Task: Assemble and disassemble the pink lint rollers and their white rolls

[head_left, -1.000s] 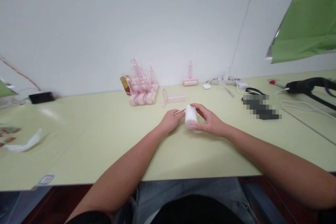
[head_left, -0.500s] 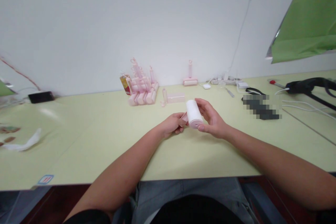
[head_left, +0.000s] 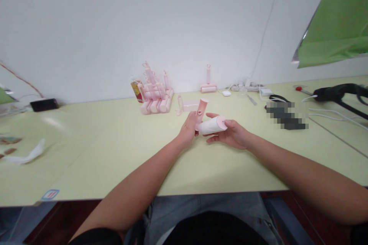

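Observation:
My left hand (head_left: 188, 127) grips a pink lint roller cover (head_left: 202, 106), a curved piece with a small round socket on its face, standing tilted upward. In my right hand (head_left: 235, 135) is a white lint roller refill (head_left: 210, 126) with a pink end cap facing right; thumb at the cap, fingers spread beneath. The roll lies nearly level, its left end against or just beside the pink cover; contact there is hard to make out. Just behind my hands, a pink handle (head_left: 180, 103) and a clear pink box-like cover (head_left: 190, 105) rest on the table.
Several pink lint rollers (head_left: 156, 99) are grouped by the wall, a yellow-red package (head_left: 136, 91) behind them. Another lint roller (head_left: 208, 88) stands further right. A power strip (head_left: 248, 89), a grey-handled tool (head_left: 252, 100) and black straps (head_left: 339, 95) occupy the right side; a phone (head_left: 44, 105) leans at left.
The white roll has turned from near upright to nearly level, its capped end now to the right. My left hand has raised the pink cover, whose inner face now shows.

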The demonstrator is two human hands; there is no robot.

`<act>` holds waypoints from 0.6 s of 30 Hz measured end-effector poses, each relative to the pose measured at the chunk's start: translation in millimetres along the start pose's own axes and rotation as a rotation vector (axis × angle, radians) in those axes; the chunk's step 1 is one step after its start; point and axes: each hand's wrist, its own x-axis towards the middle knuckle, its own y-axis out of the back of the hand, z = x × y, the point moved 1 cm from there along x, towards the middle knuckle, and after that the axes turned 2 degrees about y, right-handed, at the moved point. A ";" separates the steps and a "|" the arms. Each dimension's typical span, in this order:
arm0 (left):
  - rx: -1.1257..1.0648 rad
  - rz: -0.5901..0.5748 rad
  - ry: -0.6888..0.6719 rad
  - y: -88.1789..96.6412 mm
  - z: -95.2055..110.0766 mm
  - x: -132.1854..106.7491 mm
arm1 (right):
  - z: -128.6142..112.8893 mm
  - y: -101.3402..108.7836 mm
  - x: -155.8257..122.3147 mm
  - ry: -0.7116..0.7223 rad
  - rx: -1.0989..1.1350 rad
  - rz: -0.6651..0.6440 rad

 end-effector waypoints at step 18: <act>0.022 -0.066 -0.006 -4.1 4.0 -2.8 | 6.4 2.9 5.6 -0.050 0.143 0.007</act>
